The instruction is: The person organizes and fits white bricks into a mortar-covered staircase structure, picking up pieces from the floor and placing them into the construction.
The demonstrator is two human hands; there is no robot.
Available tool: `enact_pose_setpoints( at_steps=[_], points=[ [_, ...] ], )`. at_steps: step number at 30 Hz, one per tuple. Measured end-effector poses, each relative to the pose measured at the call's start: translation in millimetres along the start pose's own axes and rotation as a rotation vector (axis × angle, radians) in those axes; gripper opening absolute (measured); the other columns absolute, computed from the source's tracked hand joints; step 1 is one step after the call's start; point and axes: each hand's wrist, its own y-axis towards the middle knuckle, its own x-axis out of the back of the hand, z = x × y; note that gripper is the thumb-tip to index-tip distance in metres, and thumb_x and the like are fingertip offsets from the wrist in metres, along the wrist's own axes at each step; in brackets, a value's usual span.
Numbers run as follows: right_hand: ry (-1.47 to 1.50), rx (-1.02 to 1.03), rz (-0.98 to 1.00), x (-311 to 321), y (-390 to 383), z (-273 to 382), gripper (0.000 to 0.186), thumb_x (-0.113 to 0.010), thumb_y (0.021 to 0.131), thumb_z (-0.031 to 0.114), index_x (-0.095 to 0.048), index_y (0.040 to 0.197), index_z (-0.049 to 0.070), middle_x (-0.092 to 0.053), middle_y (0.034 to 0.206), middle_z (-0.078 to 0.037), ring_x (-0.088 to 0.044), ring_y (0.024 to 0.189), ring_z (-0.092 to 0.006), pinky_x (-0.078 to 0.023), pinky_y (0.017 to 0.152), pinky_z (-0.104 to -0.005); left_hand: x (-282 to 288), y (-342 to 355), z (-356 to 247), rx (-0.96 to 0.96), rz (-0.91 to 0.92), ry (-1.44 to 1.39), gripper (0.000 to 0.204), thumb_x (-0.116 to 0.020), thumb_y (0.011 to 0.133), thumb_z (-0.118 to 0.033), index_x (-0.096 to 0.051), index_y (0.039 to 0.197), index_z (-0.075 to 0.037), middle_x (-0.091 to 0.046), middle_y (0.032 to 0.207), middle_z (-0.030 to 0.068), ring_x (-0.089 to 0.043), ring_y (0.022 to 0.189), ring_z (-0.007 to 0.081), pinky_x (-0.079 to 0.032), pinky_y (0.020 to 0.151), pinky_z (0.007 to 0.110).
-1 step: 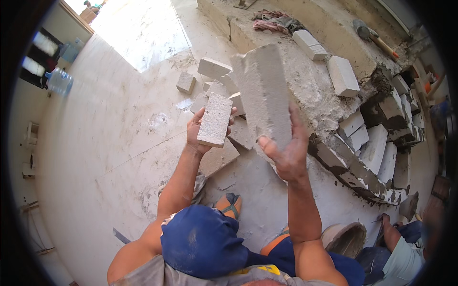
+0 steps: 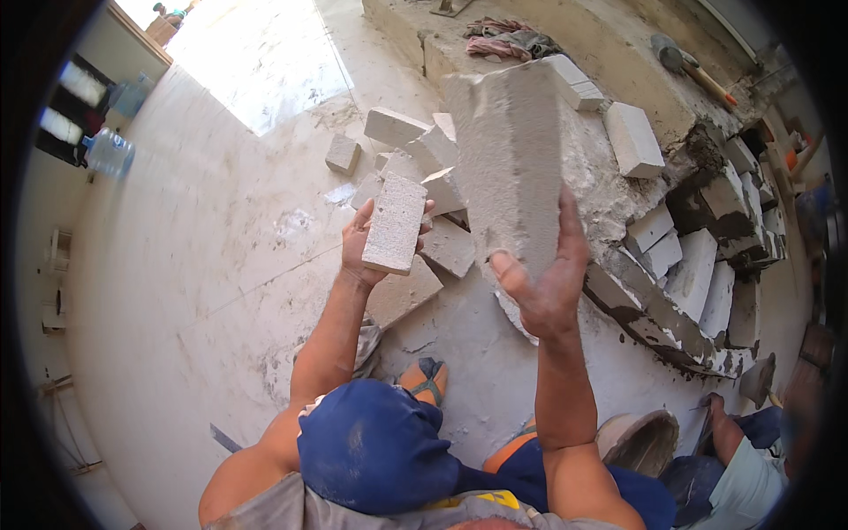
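A navy cap (image 2: pixel 375 446) sits at the lower edge between the two bare arms, with a sandaled foot (image 2: pixel 424 384) just past it. Near the right knee a grey bucket (image 2: pixel 614 433) leans over; beyond it, at the lower right, a co-worker (image 2: pixel 746 486) bends down.

The left hand (image 2: pixel 356 252) cradles a small concrete block (image 2: pixel 395 221) from beneath, its fingertips curled round the right edge. The right hand (image 2: pixel 549 296) grips a long concrete block (image 2: pixel 512 163) near its lower end, thumb across the face and fingers along the right side; both blocks are held up off the floor.

Behind them, loose block pieces (image 2: pixel 433 148) lie heaped on the pale floor (image 2: pixel 212 230). To the right curves a mortared block wall (image 2: pixel 645 325). Farther off, a crumpled cloth (image 2: pixel 512 41) and a long-handled hammer (image 2: pixel 698 75) rest on a step (image 2: pixel 609 44).
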Motion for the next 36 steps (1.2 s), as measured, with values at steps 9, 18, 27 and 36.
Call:
enact_pose_setpoints(
  at_steps=[9, 18, 27, 36],
  points=[
    [-0.48, -0.18, 0.311, 5.5, 0.4, -96.4, 0.08, -0.077, 0.075, 0.017, -0.053, 0.15, 0.003, -0.066, 0.135, -0.023, -0.064, 0.127, -0.0344, -0.047, 0.113, -0.043, 2.3, 12.9, 3.4, 0.029, -0.23, 0.169, 0.073, -0.031, 0.112, -0.059, -0.044, 0.157, -0.003, -0.064, 0.142, 0.0218, -0.07, 0.12, 0.0353, -0.06, 0.097, 0.051],
    [-0.37, -0.356, 0.083, 0.7, -21.3, -121.2, 0.08, -0.083, 0.081, 0.028, -0.052, 0.15, 0.004, -0.063, 0.138, -0.027, -0.06, 0.131, -0.0389, -0.045, 0.114, -0.0438, 33.0, -7.6, 5.4, -0.025, -0.347, 0.171, 0.051, -0.046, 0.111, -0.039, -0.056, 0.144, -0.002, -0.072, 0.126, 0.017, -0.075, 0.103, 0.0296, -0.064, 0.086, 0.046],
    [-0.805, -0.308, -0.148, -16.7, -51.9, -141.5, 0.08, -0.078, 0.093, 0.037, -0.043, 0.158, 0.008, -0.042, 0.14, -0.027, -0.046, 0.131, -0.0457, -0.037, 0.114, -0.055, 15.8, -14.5, 0.5, -0.304, -0.506, 0.851, 0.042, -0.058, 0.108, -0.025, -0.055, 0.142, 0.0, -0.069, 0.119, 0.0094, -0.069, 0.099, 0.0162, -0.058, 0.084, 0.031],
    [-0.361, -0.353, -0.064, -18.3, -16.4, -144.0, 0.13, -0.097, 0.069, 0.039, -0.019, 0.168, 0.007, -0.032, 0.152, -0.029, -0.037, 0.142, -0.0471, -0.032, 0.123, -0.0507, 14.1, -22.6, 17.5, -0.221, -0.456, 0.858, 0.045, -0.053, 0.111, -0.032, -0.052, 0.145, -0.003, -0.066, 0.124, 0.0105, -0.068, 0.109, 0.0202, -0.058, 0.09, 0.036]
  ],
)
